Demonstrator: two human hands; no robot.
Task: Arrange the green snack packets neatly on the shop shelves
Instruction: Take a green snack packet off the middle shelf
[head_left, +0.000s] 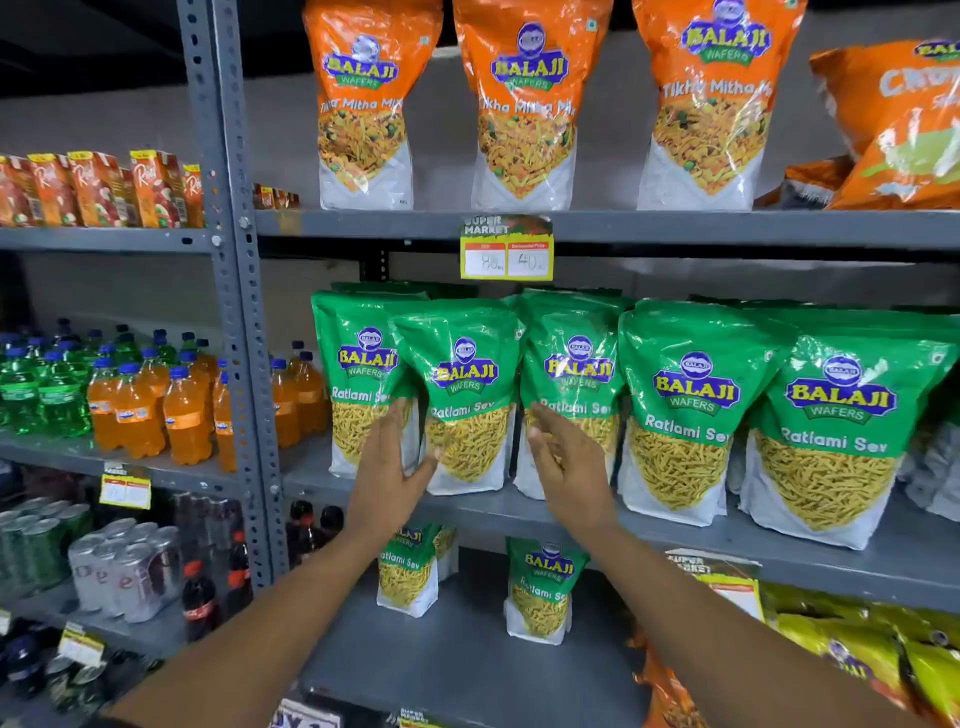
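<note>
Spreading open with flat fingers, the left hand (387, 462) and right hand (563, 467) flank the second green packet (465, 405), gripping nothing. This packet stands upright on the middle shelf (571, 514), among other green packets (685, 410).

Green packets (465, 400) — orange packets (524, 104)

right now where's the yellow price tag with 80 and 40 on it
In the head view, the yellow price tag hangs from the front edge of the upper shelf, below the middle orange packet and above the green packets.
</note>
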